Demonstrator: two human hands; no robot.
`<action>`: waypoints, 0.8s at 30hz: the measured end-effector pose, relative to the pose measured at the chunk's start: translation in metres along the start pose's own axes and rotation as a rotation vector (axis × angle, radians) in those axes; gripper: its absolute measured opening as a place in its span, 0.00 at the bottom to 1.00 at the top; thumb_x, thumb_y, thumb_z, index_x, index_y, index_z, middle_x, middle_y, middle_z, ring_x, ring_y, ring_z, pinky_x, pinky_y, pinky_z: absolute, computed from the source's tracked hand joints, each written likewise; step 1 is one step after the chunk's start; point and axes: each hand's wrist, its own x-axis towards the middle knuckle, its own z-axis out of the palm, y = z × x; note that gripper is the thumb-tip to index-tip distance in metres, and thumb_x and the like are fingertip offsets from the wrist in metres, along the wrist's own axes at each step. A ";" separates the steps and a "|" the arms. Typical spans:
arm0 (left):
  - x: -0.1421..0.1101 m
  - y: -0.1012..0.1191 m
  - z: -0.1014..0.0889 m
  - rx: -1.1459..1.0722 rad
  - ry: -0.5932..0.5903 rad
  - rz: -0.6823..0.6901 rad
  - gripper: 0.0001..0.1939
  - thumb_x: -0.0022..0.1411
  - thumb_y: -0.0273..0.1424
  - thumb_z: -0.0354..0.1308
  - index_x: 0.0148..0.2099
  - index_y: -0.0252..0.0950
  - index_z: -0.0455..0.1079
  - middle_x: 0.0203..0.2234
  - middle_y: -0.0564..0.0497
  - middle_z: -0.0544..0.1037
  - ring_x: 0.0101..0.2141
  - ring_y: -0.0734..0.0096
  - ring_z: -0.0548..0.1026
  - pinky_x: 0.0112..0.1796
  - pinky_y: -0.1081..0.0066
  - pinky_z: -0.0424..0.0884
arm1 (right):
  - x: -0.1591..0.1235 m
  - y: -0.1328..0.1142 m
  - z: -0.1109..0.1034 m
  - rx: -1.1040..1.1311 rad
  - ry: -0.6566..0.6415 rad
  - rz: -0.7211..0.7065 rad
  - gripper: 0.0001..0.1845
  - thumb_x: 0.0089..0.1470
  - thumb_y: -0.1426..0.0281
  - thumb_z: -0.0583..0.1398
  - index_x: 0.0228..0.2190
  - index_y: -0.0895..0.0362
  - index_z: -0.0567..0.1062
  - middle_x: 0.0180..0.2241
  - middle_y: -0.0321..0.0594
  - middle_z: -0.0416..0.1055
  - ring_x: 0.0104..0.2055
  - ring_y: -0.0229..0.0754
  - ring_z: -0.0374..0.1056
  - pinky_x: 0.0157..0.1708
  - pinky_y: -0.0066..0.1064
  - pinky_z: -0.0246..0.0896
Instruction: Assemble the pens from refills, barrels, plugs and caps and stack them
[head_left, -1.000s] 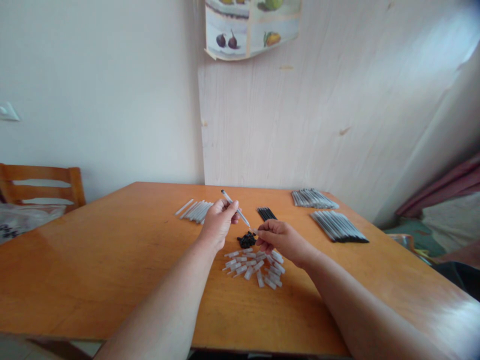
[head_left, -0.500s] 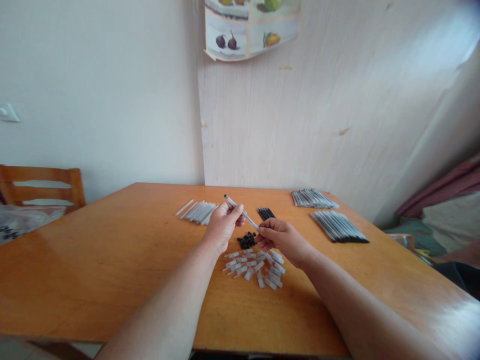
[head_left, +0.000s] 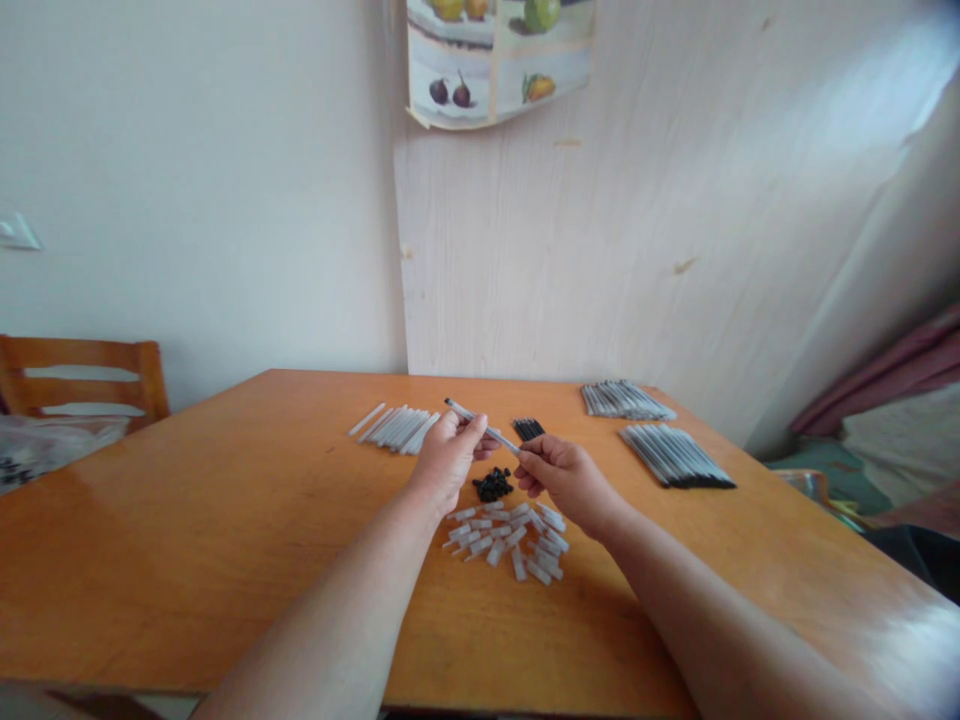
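Note:
A slim pen (head_left: 504, 439) with a translucent barrel and a dark end is held slanting above the table. My left hand (head_left: 452, 452) pinches its middle between thumb and fingers, with the dark end sticking out at the upper left. My right hand (head_left: 561, 472) has its fingertips closed on the lower right end, hiding the tip. Below the hands lie a small heap of black plugs (head_left: 493, 485) and a spread of white translucent caps (head_left: 516, 540). Behind my left hand is a row of white pen barrels (head_left: 397, 428).
Dark thin pen parts (head_left: 528, 428) lie behind my right hand. Two stacks of pens, a nearer one (head_left: 675, 457) and a farther one (head_left: 627, 399), rest at the right of the wooden table (head_left: 247, 520). A chair (head_left: 90, 375) with a plastic bag stands at left.
Both hands keep hold of the pen, which now lies a little flatter. The whole view has shifted slightly.

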 end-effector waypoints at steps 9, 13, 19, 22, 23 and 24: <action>-0.002 0.001 0.001 -0.019 -0.026 -0.029 0.14 0.58 0.38 0.62 0.37 0.33 0.64 0.28 0.48 0.78 0.28 0.72 0.78 0.31 0.72 0.74 | -0.003 -0.003 0.000 -0.137 0.018 -0.058 0.11 0.55 0.61 0.56 0.30 0.57 0.68 0.24 0.36 0.70 0.22 0.34 0.64 0.23 0.27 0.61; -0.004 0.005 0.002 -0.014 -0.046 -0.030 0.13 0.58 0.37 0.62 0.37 0.33 0.64 0.28 0.48 0.79 0.28 0.72 0.78 0.31 0.72 0.73 | -0.006 -0.004 -0.001 -0.163 0.009 -0.071 0.11 0.56 0.61 0.56 0.30 0.57 0.69 0.24 0.36 0.70 0.23 0.35 0.65 0.23 0.27 0.60; -0.005 0.006 0.001 -0.004 -0.067 -0.014 0.14 0.57 0.38 0.62 0.37 0.33 0.65 0.30 0.46 0.80 0.28 0.71 0.78 0.32 0.71 0.73 | -0.007 -0.004 -0.003 -0.203 0.002 -0.087 0.11 0.56 0.62 0.55 0.31 0.57 0.70 0.24 0.36 0.71 0.23 0.34 0.64 0.23 0.27 0.60; -0.005 0.006 0.001 -0.003 -0.075 -0.015 0.14 0.57 0.38 0.62 0.38 0.33 0.65 0.30 0.46 0.80 0.28 0.71 0.78 0.32 0.70 0.73 | -0.007 -0.005 -0.003 -0.210 -0.001 -0.094 0.11 0.56 0.62 0.55 0.31 0.57 0.70 0.24 0.36 0.71 0.23 0.35 0.64 0.23 0.26 0.59; -0.005 0.006 0.001 -0.005 -0.074 -0.016 0.14 0.57 0.38 0.62 0.37 0.33 0.65 0.30 0.46 0.79 0.29 0.71 0.78 0.32 0.71 0.73 | -0.008 -0.005 -0.003 -0.212 0.001 -0.096 0.11 0.56 0.62 0.55 0.31 0.57 0.70 0.24 0.36 0.70 0.23 0.35 0.64 0.23 0.26 0.59; -0.005 0.007 0.001 -0.009 -0.072 -0.017 0.14 0.57 0.38 0.62 0.37 0.33 0.65 0.30 0.46 0.79 0.29 0.71 0.78 0.32 0.71 0.73 | -0.008 -0.005 -0.003 -0.211 0.003 -0.098 0.11 0.56 0.62 0.55 0.31 0.57 0.70 0.24 0.36 0.70 0.23 0.35 0.64 0.23 0.26 0.59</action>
